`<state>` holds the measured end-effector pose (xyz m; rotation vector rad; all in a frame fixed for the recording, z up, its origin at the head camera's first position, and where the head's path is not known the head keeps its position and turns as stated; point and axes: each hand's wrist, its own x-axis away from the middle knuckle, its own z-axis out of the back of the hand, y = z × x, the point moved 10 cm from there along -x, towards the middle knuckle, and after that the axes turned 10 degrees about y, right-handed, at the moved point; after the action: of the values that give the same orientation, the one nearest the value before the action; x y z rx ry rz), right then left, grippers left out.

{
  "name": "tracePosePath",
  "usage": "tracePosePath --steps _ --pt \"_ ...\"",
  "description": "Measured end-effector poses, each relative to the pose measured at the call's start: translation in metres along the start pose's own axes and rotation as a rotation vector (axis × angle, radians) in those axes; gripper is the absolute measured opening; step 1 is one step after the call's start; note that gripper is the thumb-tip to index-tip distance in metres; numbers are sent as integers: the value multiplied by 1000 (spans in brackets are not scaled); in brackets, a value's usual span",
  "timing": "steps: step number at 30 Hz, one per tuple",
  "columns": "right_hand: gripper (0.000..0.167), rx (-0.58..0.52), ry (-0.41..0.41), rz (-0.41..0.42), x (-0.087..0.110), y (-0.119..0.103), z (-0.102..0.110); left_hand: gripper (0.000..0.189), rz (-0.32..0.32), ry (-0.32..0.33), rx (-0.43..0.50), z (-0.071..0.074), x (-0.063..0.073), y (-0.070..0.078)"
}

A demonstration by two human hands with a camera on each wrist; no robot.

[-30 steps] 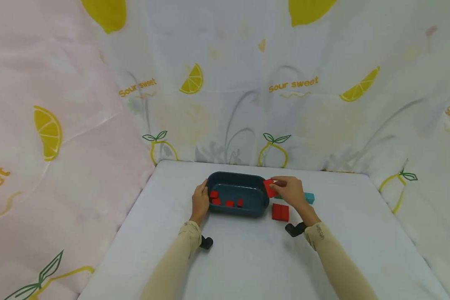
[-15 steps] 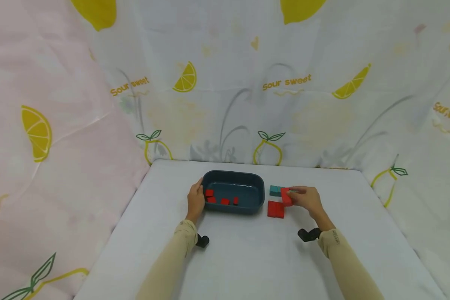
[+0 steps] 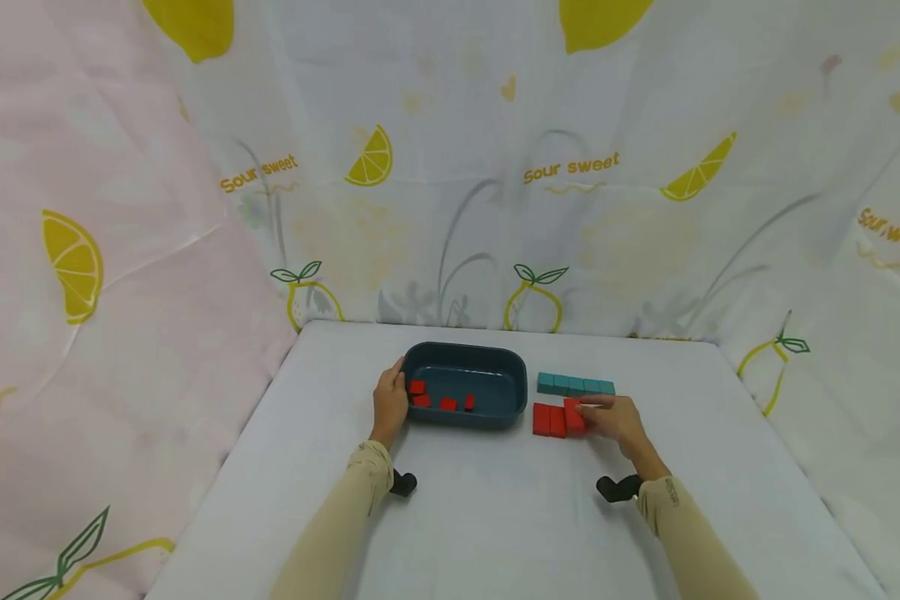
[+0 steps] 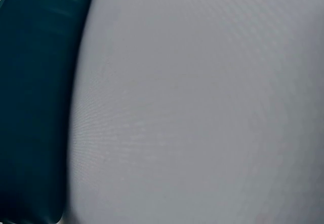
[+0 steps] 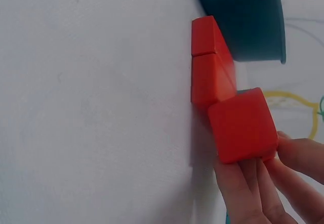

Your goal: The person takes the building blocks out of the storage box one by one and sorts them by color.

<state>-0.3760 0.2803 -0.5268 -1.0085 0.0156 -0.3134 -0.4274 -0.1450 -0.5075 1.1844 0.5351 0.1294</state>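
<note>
My right hand (image 3: pixel 618 418) pinches a red block (image 3: pixel 573 417) between thumb and fingers. In the right wrist view the block is slightly tilted and its edge meets the end of two red blocks (image 5: pixel 212 72) standing side by side. My left hand (image 3: pixel 388 405) holds the left end of a dark teal, rounded rectangular dish (image 3: pixel 465 421); its fingers lie along the wall and rim. Several small red blocks (image 3: pixel 448 404) lie in the left and front part of the dish. The left wrist view shows only the dish's wall (image 4: pixel 35 102) beside white cloth; the hand is hidden there.
Behind the red blocks runs a straight row of several teal blocks (image 3: pixel 576 385). A white cloth (image 3: pixel 480 517) covers the table. Lemon-printed curtains (image 3: pixel 450 208) hang at the back and sides. Black wrist mounts (image 3: pixel 618 488) stick out below the hands.
My right hand has carried the red block from the dish's right rim rightward, then lowered it beside the two red blocks. The teal row has come into full view. My left hand stays at the dish.
</note>
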Motion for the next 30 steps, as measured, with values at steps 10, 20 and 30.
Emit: tracePosePath --steps 10,20,30 --pt "46 14 -7 -19 4 11 -5 38 -8 1 -4 -1 -1 -3" --pt "47 84 19 34 8 11 -3 38 -9 9 2 0 1 -1" --pt "47 67 23 24 8 11 -3 38 -6 6 -1 0 0 -2"
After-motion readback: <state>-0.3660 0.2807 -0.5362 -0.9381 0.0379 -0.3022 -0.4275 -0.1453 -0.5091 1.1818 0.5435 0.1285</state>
